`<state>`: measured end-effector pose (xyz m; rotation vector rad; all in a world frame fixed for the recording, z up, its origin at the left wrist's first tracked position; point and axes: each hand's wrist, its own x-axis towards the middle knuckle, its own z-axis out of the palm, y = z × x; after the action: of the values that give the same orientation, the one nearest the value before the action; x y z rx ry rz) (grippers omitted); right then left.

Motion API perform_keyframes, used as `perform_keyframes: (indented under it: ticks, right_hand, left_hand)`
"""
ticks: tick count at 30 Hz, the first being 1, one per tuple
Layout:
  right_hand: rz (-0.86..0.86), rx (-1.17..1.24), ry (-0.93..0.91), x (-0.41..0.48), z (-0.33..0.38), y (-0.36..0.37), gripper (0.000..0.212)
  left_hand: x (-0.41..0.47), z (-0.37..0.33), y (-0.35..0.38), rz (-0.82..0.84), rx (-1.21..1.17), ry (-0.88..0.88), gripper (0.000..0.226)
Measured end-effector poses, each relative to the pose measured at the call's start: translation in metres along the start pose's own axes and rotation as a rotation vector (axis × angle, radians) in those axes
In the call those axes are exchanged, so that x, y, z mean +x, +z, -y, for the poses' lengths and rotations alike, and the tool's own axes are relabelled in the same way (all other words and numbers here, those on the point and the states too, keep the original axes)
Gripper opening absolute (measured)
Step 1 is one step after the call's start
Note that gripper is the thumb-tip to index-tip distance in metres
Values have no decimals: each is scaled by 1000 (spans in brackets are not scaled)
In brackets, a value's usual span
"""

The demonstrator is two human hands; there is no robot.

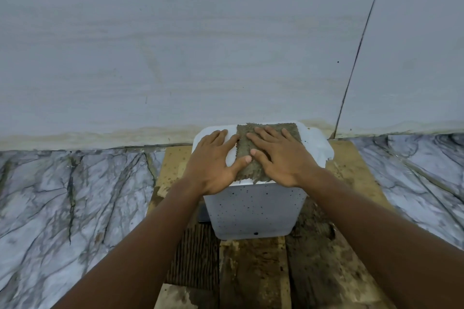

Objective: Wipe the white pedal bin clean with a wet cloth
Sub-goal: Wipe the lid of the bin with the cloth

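Observation:
The white pedal bin (pixel 253 211) stands against the wall, its front dotted with dark specks. A grey-brown cloth (pixel 247 148) lies flat across the lid. My right hand (pixel 278 155) presses flat on the cloth with fingers spread. My left hand (pixel 216 163) rests flat on the lid's left part, its thumb touching the cloth's left edge. Neither hand grips anything.
The bin sits on dirty wooden boards (pixel 253 268) laid over a marble-patterned floor (pixel 75 203). A pale grey wall (pixel 200 45) rises directly behind the bin, with a stained base strip and a dark vertical seam (pixel 356 57) at right.

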<state>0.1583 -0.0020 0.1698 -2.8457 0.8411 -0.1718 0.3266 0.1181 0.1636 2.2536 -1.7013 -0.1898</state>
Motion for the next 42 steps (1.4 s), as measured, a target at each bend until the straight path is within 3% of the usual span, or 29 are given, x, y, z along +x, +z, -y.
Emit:
perform_keyframes:
  ticks: [7, 16, 20, 23, 27, 36, 42]
  right_hand:
    - [-3, -21, 90, -10, -43, -6, 61]
    - [-200, 188, 452, -7, -66, 0, 57]
    - [-214, 197, 587, -23, -52, 12, 71]
    - [-184, 25, 504, -33, -29, 18, 77]
    - [-124, -93, 232, -35, -12, 15, 69]
    - [-27, -62, 384, 14, -45, -6, 66]
    - [51, -91, 163, -14, -1, -2, 67]
  left_hand:
    - [-2, -1, 5, -25, 107, 14, 89]
    - [0, 4, 11, -77, 113, 17, 97]
    - [-1, 6, 11, -85, 115, 18, 98]
    - [-1, 6, 11, -86, 108, 20, 98]
    - [-1, 5, 11, -81, 107, 14, 98]
    - [1, 3, 6, -52, 87, -2, 101]
    - [0, -2, -7, 32, -146, -81, 96]
